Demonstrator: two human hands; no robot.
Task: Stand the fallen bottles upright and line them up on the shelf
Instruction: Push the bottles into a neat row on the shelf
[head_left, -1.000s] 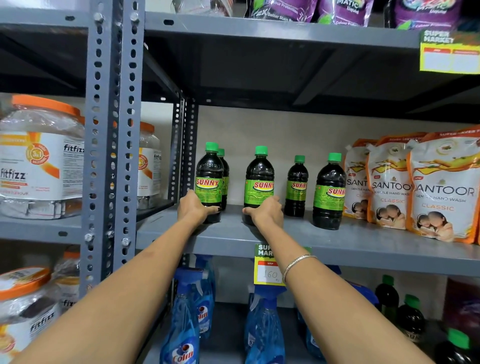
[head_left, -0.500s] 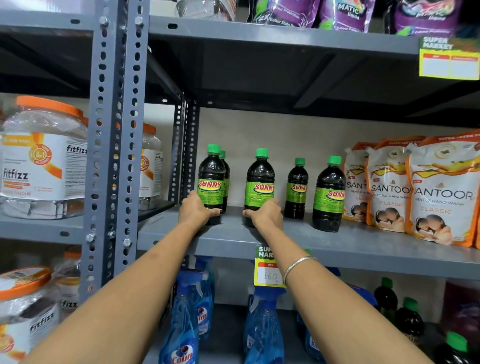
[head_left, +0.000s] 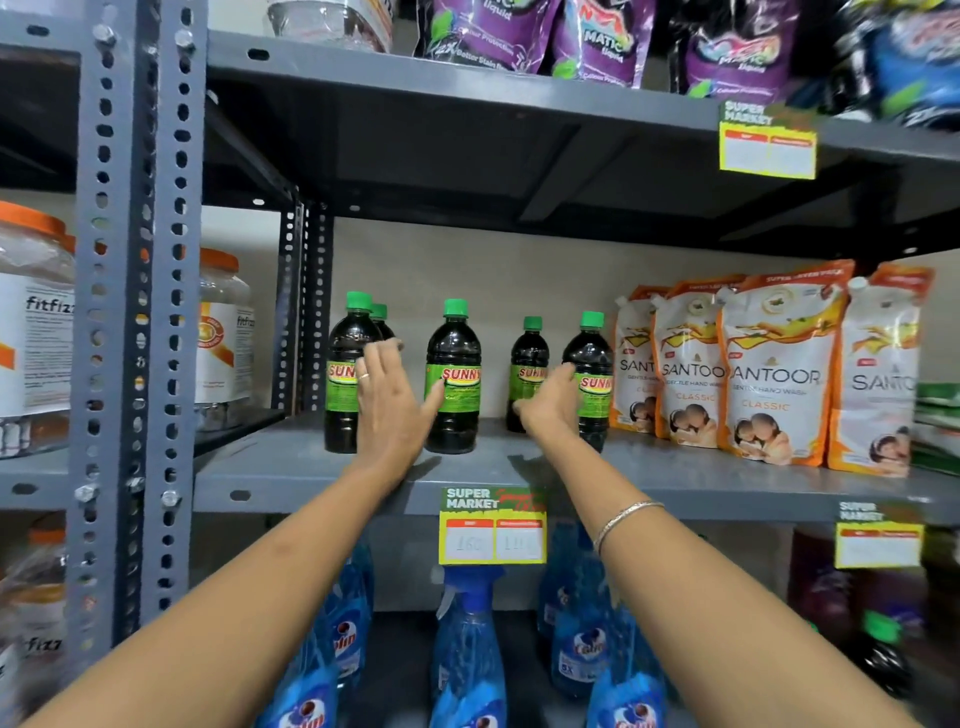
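All five bottles (head_left: 452, 379) stand up on the shelf (head_left: 675, 483). Lining-up step now. L hand (head_left: 387, 410) spread wide, holds nothing. R hand (head_left: 548, 405) loose by back bottle (head_left: 529, 374) at 12 o'clock; next, pull it forward.

bare shelf (head_left: 291, 467) front lying open; gap showing between second bottle (head_left: 453, 374) and third bottle (head_left: 527, 374); pouches (head_left: 769, 374) crowding right; upright (head_left: 137, 312) blocking left.

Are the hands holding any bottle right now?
No, neither. The left hand is open, fingers spread between two bottles. The right hand reaches between two others, gripping none.
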